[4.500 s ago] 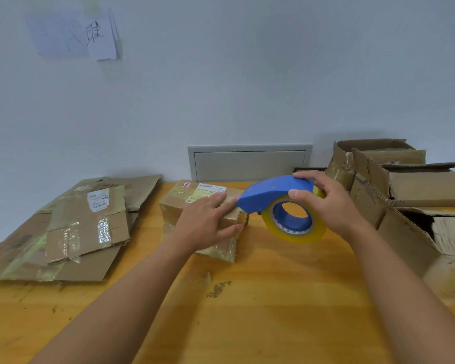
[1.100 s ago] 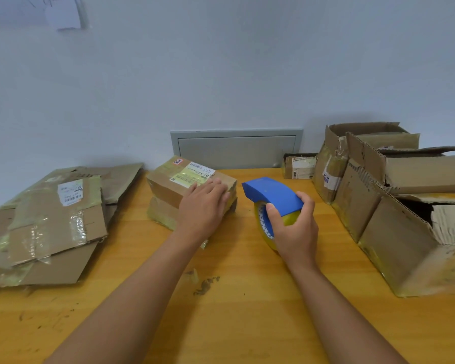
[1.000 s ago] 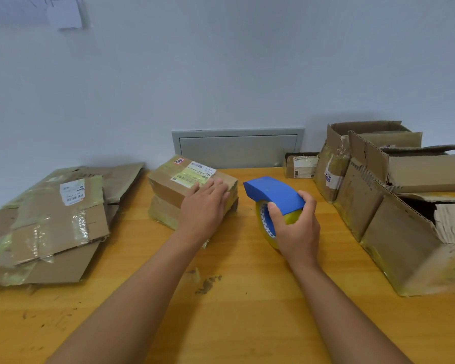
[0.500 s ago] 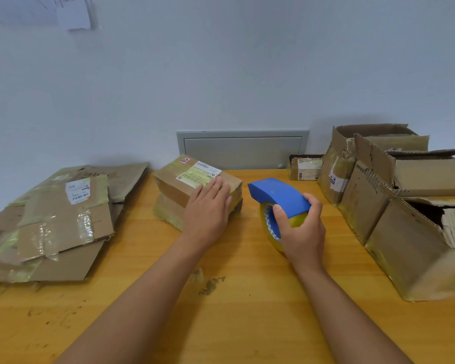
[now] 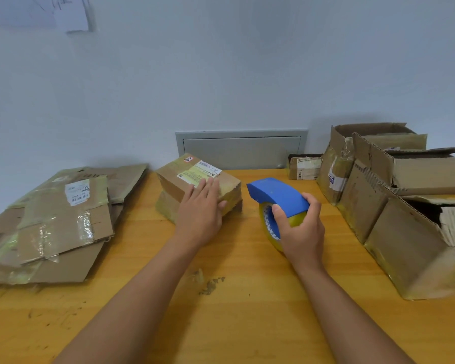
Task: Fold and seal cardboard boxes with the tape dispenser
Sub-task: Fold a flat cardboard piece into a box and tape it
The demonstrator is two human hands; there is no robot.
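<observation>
Left hand [image 5: 201, 214] lies flat, fingers straight, on small cardboard box [image 5: 192, 185] at table centre; right hand [image 5: 301, 227] grips tape dispenser [image 5: 276, 197] just beside it. Sealing step; next needs dispenser brought onto box seam

Wooden table [image 5: 247, 324], orange-yellow, scuffed near the middle. On it: flattened cardboard [image 5: 50, 222] stacked at left, a small labelled box [image 5: 189, 185] at centre, a blue tape dispenser [image 5: 276, 198] just beside it. At right, open cardboard boxes [image 5: 405, 232]; a tiny box [image 5: 304, 166] at the back.
</observation>
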